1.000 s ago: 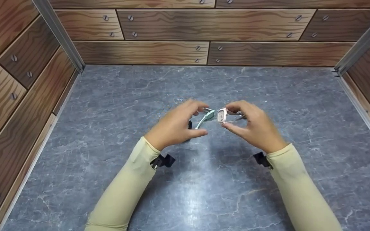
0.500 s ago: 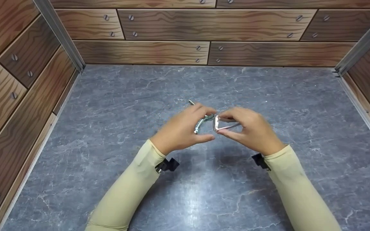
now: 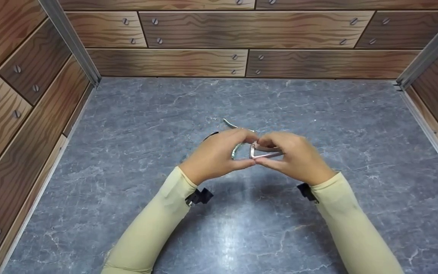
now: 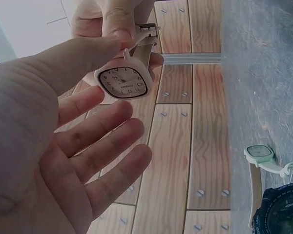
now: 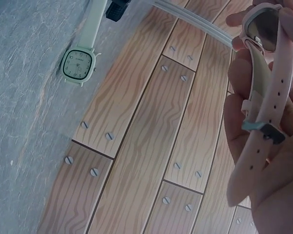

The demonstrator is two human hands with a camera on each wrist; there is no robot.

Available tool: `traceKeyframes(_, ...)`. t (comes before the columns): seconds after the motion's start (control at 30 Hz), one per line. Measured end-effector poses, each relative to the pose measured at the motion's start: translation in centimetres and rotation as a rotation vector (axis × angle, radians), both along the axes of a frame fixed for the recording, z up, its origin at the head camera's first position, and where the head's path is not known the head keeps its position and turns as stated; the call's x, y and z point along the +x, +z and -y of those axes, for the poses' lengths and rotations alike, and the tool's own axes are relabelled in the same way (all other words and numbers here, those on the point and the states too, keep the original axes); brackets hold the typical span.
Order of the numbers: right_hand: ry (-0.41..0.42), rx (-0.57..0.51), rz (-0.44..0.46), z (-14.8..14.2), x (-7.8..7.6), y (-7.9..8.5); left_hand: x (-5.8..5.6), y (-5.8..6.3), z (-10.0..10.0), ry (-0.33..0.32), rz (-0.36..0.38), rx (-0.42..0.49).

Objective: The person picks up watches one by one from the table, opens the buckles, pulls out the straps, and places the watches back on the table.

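Note:
My right hand [image 3: 299, 154] pinches a pink wristwatch [image 3: 253, 151] by its case, the buckled strap looping back toward the palm. Its square-round dial [image 4: 124, 83] faces my left hand [image 3: 217, 156], as the left wrist view shows. The left thumb and forefinger reach to opposite edges of the case, with the other fingers spread and loosely bent. From the right wrist, the back of the case and the pink strap [image 5: 249, 173] with its buckle are visible. Behind the left hand lies a mint-green wristwatch [image 5: 78, 65], largely covered in the head view.
A black wristwatch [image 4: 285, 214] lies beside the green one on the grey marbled tabletop [image 3: 165, 110], mostly hidden behind the left hand from above. Wood-patterned walls [image 3: 249, 30] with metal corner posts [image 3: 74, 42] enclose the back and sides.
The right hand has brought the pink watch left and slightly nearer, turning its dial toward the left hand. The left hand has moved right until its fingertips meet the watch's edges.

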State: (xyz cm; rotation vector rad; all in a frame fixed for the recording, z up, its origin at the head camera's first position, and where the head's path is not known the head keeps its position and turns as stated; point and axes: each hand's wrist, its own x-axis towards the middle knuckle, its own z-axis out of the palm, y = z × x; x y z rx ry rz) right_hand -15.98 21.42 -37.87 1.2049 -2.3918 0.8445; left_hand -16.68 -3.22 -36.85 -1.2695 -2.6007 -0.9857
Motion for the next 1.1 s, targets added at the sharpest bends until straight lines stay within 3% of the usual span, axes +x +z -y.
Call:
traceKeyframes(0.2, 0.032, -0.054, 0.090, 0.0, 0.2, 0.0, -0.1, -0.1, 0.1, -0.044, 0.045, -0.022)
traceKeyframes(0.37, 0.049, -0.082, 0.205, -0.1, 0.6, 0.4, -0.3, -0.2, 0.1, -0.108, -0.032, -0.011)
traceKeyframes(0.5, 0.096, -0.098, 0.288, -0.6, 0.8, 1.4, -0.5, -0.2, 0.4, -0.138, -0.080, 0.083)
traceKeyframes(0.7, 0.208, -0.218, 0.421, -1.8, 1.3, 2.4, -0.8, 0.0, 1.1, -0.166, -0.055, 0.285)
traceKeyframes(0.83, 0.223, -0.257, 0.407, -1.9, 1.3, 2.3, -0.8, 0.0, 1.2, -0.192, -0.055, 0.333)
traceKeyframes(1.1, 0.206, -0.379, 0.309, -1.6, 0.9, 1.9, -1.2, -0.1, 1.1, -0.213, -0.064, 0.323)
